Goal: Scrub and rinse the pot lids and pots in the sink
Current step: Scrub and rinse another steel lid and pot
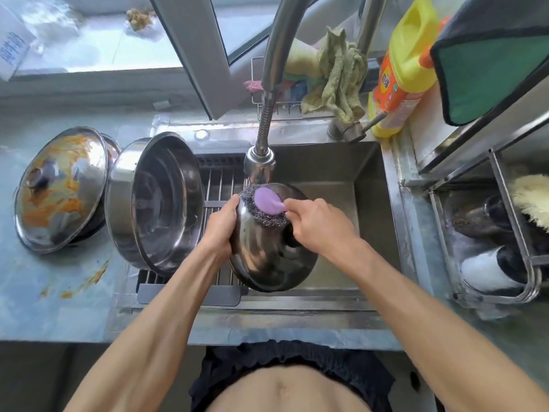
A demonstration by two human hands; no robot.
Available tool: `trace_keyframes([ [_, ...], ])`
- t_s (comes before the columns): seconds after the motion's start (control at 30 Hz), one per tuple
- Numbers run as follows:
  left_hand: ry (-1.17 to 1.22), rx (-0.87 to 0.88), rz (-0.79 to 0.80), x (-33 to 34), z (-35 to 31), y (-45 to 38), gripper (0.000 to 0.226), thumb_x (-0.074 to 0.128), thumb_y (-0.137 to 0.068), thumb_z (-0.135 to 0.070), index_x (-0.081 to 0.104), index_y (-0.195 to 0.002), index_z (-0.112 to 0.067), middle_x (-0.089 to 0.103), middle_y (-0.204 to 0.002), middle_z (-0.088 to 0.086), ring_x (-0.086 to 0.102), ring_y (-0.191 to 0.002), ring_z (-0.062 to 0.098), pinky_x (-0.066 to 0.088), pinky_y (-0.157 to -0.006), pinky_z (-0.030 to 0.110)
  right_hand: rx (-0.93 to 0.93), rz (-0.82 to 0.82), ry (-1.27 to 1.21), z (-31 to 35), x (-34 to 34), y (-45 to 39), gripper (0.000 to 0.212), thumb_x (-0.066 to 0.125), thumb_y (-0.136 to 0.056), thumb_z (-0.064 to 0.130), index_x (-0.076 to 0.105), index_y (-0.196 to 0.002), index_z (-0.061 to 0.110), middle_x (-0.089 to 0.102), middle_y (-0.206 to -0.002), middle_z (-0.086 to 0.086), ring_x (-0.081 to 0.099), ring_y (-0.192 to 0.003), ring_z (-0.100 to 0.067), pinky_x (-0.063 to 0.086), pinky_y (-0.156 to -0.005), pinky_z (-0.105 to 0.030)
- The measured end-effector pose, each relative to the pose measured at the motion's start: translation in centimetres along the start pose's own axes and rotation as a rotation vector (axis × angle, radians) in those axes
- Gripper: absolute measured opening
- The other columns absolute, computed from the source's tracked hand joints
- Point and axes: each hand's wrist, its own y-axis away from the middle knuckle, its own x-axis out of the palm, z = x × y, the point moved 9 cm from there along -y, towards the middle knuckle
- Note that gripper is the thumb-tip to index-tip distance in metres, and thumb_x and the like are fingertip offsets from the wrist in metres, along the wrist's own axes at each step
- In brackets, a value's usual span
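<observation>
Meanwhile, over the sink (320,171), a steel lid (267,257) tilted beneath the faucet (259,162). Left hand (221,226) gripped its left rim; right hand (315,223) pinched a purple-handled wire scrubber (267,203) against its far, upper edge.

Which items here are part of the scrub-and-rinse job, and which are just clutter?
Job:
- pot lid, gripped by left hand
- steel-wool scrubber, purple handle held by right hand
- faucet
- sink
- large pot on the rack
- stained lid

Clutter:
- detergent bottle
- green rag
- hanging towel
</observation>
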Motion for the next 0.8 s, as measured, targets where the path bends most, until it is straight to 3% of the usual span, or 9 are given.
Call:
trace_keyframes([
  [0.1, 0.03, 0.015, 0.021, -0.1, 0.3, -0.5, 0.024, 0.061, -0.101, -0.037, 0.071, -0.096, -0.015, 0.077, -0.07, -0.002, 0.074, -0.06, 0.012, 0.057, -0.067, 0.031, 0.18, -0.023, -0.028, -4.2, -1.0, -1.7, 0.022, 0.042, -0.1, 0.028, 0.061, -0.108, 0.019, 0.065, -0.104, -0.015, 0.061, -0.097, -0.041, 0.042, -0.07, -0.039],
  [0.27, 0.075, -0.03, 0.034, -0.5, 0.7, -1.3, 0.023, 0.067, -0.097, -0.035, 0.075, -0.104, -0.014, 0.08, -0.086, 0.003, 0.076, -0.071, 0.019, 0.061, -0.078, 0.038, 0.019, 0.06, 0.018, -0.7, 0.1, -0.8, 0.023, 0.045, -0.098, 0.03, 0.062, -0.114, 0.027, 0.065, -0.106, -0.013, 0.061, -0.098, -0.039, 0.041, -0.071, -0.038],
  [0.33, 0.098, -0.043, 0.041, -0.6, 1.0, -1.5, 0.019, 0.067, -0.096, -0.034, 0.075, -0.1, -0.017, 0.08, -0.091, 0.005, 0.075, -0.076, 0.021, 0.061, -0.081, 0.041, 0.131, 0.067, 0.002, -2.9, -0.7, -1.9, 0.024, 0.046, -0.098, 0.03, 0.063, -0.115, 0.026, 0.066, -0.111, -0.012, 0.062, -0.102, -0.038, 0.043, -0.075, -0.039],
  [0.4, 0.108, -0.042, 0.042, -0.8, 1.3, -1.8, 0.017, 0.067, -0.095, -0.033, 0.074, -0.091, -0.019, 0.079, -0.087, 0.003, 0.074, -0.075, 0.021, 0.061, -0.075, 0.039, 0.184, 0.045, 0.036, -4.4, -1.1, -2.4, 0.023, 0.045, -0.099, 0.029, 0.063, -0.11, 0.022, 0.065, -0.11, -0.013, 0.061, -0.101, -0.038, 0.043, -0.074, -0.039],
  [0.5, 0.125, -0.071, 0.06, -1.1, 1.7, -2.2, 0.019, 0.065, -0.095, -0.029, 0.071, -0.081, -0.019, 0.075, -0.081, 0.002, 0.072, -0.068, 0.019, 0.058, -0.061, 0.031, 0.072, 0.133, 0.027, -2.2, 0.0, -1.8, 0.014, 0.046, -0.098, 0.031, 0.059, -0.095, 0.028, 0.06, -0.096, -0.006, 0.058, -0.091, -0.036, 0.041, -0.07, -0.036],
  [0.57, 0.154, -0.101, 0.078, -1.0, 2.0, -2.3, 0.021, 0.063, -0.095, -0.029, 0.071, -0.078, -0.02, 0.075, -0.079, 0.002, 0.071, -0.068, 0.02, 0.058, -0.058, 0.03, 0.122, 0.153, -0.022, -3.4, -0.2, -3.0, 0.014, 0.047, -0.097, 0.032, 0.061, -0.095, 0.032, 0.063, -0.102, -0.006, 0.058, -0.093, -0.034, 0.042, -0.072, -0.036],
  [0.67, 0.174, -0.114, 0.105, -0.9, 2.0, -2.3, 0.024, 0.062, -0.094, -0.031, 0.071, -0.075, -0.021, 0.075, -0.082, 0.003, 0.072, -0.073, 0.022, 0.059, -0.062, 0.032, 0.223, 0.095, -0.029, -5.6, -1.1, -4.0, 0.023, 0.047, -0.097, 0.029, 0.064, -0.111, 0.025, 0.063, -0.112, -0.012, 0.06, -0.1, -0.037, 0.045, -0.076, -0.036],
  [0.8, 0.18, -0.099, 0.083, -2.2, 1.8, -2.8, 0.02, 0.063, -0.092, -0.033, 0.074, -0.082, -0.021, 0.075, -0.097, 0.007, 0.071, -0.088, 0.027, 0.06, -0.071, 0.037, 0.12, 0.178, -0.021, -3.7, -0.2, -3.5, 0.017, 0.048, -0.096, 0.031, 0.064, -0.096, 0.026, 0.065, -0.1, -0.007, 0.059, -0.088, -0.032, 0.05, -0.074, -0.038],
])
